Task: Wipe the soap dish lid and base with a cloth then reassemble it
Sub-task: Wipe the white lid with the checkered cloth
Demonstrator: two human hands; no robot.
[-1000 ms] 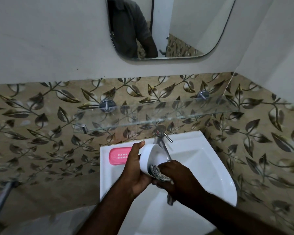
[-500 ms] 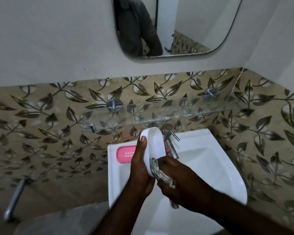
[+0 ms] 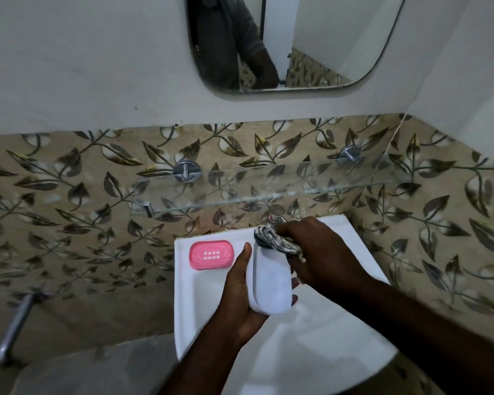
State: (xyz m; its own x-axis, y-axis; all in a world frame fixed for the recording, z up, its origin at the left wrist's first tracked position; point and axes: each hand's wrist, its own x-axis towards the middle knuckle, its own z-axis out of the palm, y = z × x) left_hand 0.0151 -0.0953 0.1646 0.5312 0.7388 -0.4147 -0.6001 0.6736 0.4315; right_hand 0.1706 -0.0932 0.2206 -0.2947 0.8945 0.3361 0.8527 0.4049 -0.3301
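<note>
Leaf-patterned tiles (image 3: 69, 209) run round this washroom corner, and the work goes on over the white sink (image 3: 183, 295).

The left hand (image 3: 240, 289) is clamped on the white half (image 3: 271, 283) of the soap dish, which I take for the lid. The thumb lies up along one edge and the fingers curl under the near end, holding it on edge above the basin. The right hand (image 3: 325, 252) is bunched tight round a striped cloth (image 3: 274, 240) and presses it on the far end of that piece, opposite the left hand's grip. So the wiping of this first piece looks to be under way.

The pink half (image 3: 211, 255) lies flat on the sink's rim, off to the thumb side of the left hand and apart from it. By my reckoning its wipe comes next. That calls for the white piece to be set down or turned, the pink one lifted, and the two then fitted together.

Just beyond the cloth stands the tap (image 3: 275, 216). Above the hands a glass shelf (image 3: 297, 189) juts from the tiles, and higher on the plain wall hangs a mirror (image 3: 325, 52).
</note>
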